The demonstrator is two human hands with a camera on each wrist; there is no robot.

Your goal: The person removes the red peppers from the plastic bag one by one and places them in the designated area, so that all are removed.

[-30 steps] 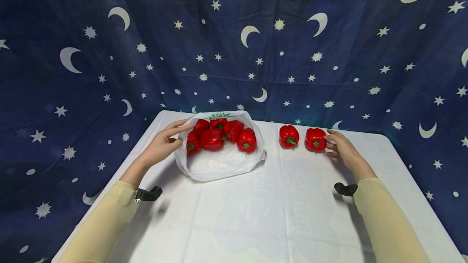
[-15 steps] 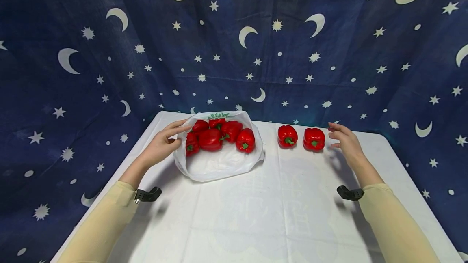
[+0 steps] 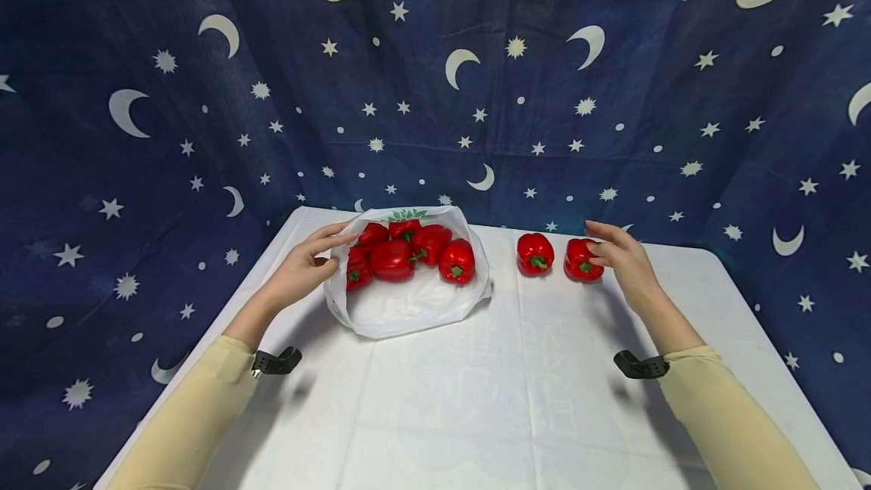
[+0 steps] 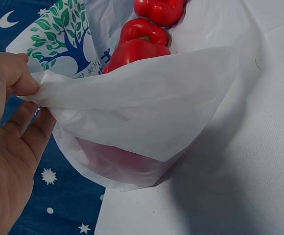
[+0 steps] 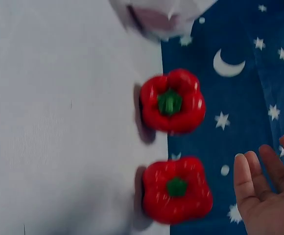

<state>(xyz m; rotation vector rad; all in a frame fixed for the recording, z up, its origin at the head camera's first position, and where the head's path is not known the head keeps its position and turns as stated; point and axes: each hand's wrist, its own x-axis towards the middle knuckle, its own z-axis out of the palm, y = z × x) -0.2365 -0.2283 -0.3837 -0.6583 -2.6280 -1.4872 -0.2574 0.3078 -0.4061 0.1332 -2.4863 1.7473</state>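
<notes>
Head view: a person's two bare hands reach over a white-covered bench. At left lies a white plastic bag, its mouth open toward the wearer, with six red bell peppers visible inside. The left hand holds the left edge of that mouth; the left wrist view shows the thumb and fingers pinching the gathered plastic, next to a printed tree with green leaves and a blue trunk.

Right of the bag, two more red peppers sit side by side on the bench, a little apart: an inner pepper nearer the bag and an outer pepper. The right hand holds nothing, its fingers loosely extended. From the head its fingertips overlap the outer pepper; the right wrist view shows a gap between them.

Pale yellow sleeves cover both forearms, and a black strap shows at each wrist. Behind hangs dark blue cloth patterned with moons and stars.
</notes>
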